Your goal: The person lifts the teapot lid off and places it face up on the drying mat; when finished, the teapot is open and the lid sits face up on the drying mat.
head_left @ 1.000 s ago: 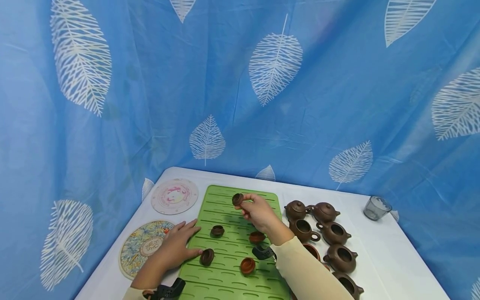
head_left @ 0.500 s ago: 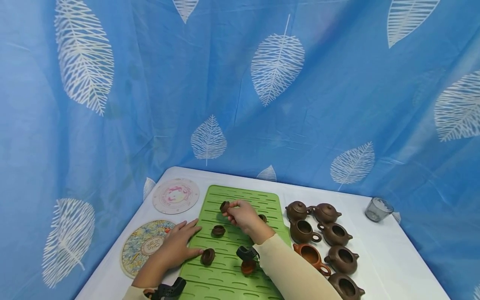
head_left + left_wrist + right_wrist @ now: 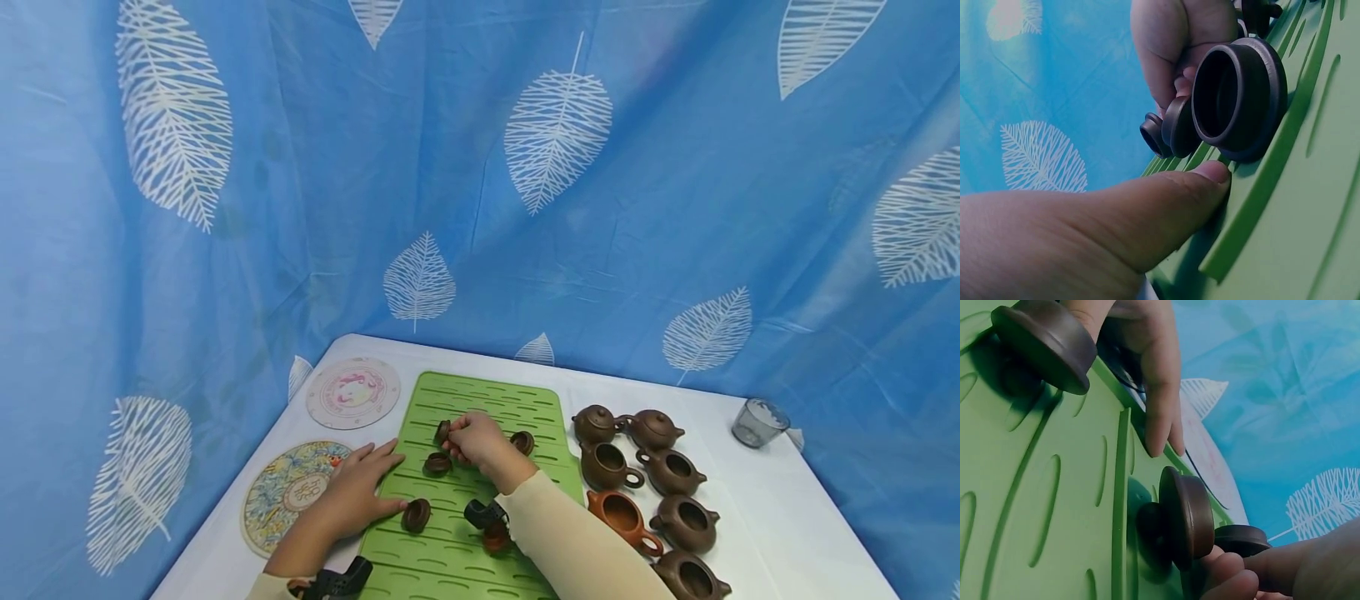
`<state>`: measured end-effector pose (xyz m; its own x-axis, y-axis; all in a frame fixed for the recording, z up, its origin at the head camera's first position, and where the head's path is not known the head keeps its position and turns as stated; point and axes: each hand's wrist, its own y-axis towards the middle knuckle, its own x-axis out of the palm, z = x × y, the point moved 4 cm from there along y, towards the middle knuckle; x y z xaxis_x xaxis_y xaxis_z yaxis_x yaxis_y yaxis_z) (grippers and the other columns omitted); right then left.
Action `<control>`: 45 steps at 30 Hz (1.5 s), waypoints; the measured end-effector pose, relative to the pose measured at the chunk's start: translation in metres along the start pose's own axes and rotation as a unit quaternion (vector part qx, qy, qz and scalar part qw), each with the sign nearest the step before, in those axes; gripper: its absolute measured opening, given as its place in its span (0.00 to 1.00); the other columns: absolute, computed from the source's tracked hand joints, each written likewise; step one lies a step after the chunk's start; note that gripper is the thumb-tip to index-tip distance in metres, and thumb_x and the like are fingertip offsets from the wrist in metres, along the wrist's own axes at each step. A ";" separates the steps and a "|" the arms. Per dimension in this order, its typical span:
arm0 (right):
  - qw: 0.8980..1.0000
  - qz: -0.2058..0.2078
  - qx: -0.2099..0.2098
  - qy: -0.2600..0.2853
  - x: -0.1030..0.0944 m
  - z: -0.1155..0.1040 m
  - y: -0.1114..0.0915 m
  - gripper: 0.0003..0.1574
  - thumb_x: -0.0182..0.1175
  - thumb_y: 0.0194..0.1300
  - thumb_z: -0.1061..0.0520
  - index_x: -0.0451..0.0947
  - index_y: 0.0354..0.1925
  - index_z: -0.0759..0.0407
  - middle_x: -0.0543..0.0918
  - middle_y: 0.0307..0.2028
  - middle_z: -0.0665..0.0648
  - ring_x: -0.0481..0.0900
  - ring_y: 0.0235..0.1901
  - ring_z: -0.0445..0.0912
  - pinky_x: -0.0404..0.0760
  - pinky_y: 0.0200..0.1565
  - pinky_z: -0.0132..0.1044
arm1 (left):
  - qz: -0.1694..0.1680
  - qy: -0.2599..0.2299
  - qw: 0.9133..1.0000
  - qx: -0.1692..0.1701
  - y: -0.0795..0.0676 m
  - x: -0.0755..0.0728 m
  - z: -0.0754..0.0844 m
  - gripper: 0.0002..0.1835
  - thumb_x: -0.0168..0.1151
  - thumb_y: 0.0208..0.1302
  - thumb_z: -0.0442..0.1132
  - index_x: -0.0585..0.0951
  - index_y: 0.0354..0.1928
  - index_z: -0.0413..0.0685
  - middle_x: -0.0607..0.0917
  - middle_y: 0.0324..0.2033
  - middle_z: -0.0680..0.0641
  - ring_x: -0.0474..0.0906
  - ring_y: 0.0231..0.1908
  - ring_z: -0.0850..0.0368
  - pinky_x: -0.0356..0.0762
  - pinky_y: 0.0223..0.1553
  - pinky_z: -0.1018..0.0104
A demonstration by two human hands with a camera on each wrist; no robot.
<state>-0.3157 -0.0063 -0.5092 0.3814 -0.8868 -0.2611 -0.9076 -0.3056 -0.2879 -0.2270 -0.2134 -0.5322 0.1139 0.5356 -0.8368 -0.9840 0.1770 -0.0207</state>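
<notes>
My right hand (image 3: 480, 446) pinches a small dark brown teapot lid (image 3: 442, 432) low over the green mat (image 3: 487, 387), tilted on its side. Right beside it, another brown lid lies knob down (image 3: 437, 464). My left hand (image 3: 356, 496) lies spread along the mat's left edge; its thumb tip is close to a third brown lid (image 3: 416, 516), and I cannot tell whether they touch. In the left wrist view that lid (image 3: 1241, 100) leans with its hollow side showing. The right wrist view has the held lid (image 3: 1241, 539) partly hidden behind a nearer one (image 3: 1188, 519).
Right of my right arm sit another brown lid (image 3: 522, 442) and an orange-brown lid (image 3: 495, 537), partly covered by the wrist camera. Brown teapots (image 3: 671, 468) and an orange one (image 3: 621, 512) line the right side. A glass (image 3: 759, 422) and two round mats (image 3: 354, 392) flank these.
My right hand has carried the pinched lid left and nearer to me, down beside the other brown lid. The left hand has stayed in place.
</notes>
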 end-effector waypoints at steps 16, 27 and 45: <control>1.000 -0.013 0.010 0.011 0.000 0.003 -0.001 0.16 0.50 0.81 0.65 0.78 0.60 0.69 0.88 0.34 0.58 0.78 0.25 0.41 0.76 0.26 0.30 | -0.005 0.001 1.000 -0.006 0.000 0.000 -0.003 0.42 0.80 0.56 0.56 0.77 0.72 0.54 0.66 0.79 0.50 0.55 0.78 0.33 0.54 0.71 0.23; 1.000 -0.018 0.015 0.021 -0.001 0.005 -0.002 0.15 0.50 0.81 0.64 0.78 0.57 0.69 0.87 0.36 0.58 0.79 0.26 0.40 0.77 0.27 0.30 | -0.010 -0.003 1.000 -0.016 0.000 0.000 -0.002 0.42 0.80 0.56 0.56 0.77 0.72 0.55 0.66 0.79 0.50 0.54 0.79 0.34 0.55 0.69 0.21; 1.000 0.002 0.004 -0.024 -0.019 -0.011 -0.011 0.18 0.50 0.83 0.58 0.77 0.60 0.68 0.88 0.37 0.60 0.72 0.24 0.43 0.69 0.27 0.36 | -0.006 -0.009 1.000 -0.013 -0.001 0.000 0.000 0.42 0.80 0.56 0.56 0.77 0.72 0.55 0.65 0.80 0.49 0.54 0.79 0.33 0.52 0.71 0.21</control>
<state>-0.3149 0.0099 -0.4910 0.3850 -0.8706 -0.3064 -0.9083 -0.2985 -0.2932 -0.2263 -0.2134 -0.5316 0.1274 0.5478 -0.8269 -0.9859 0.1610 -0.0452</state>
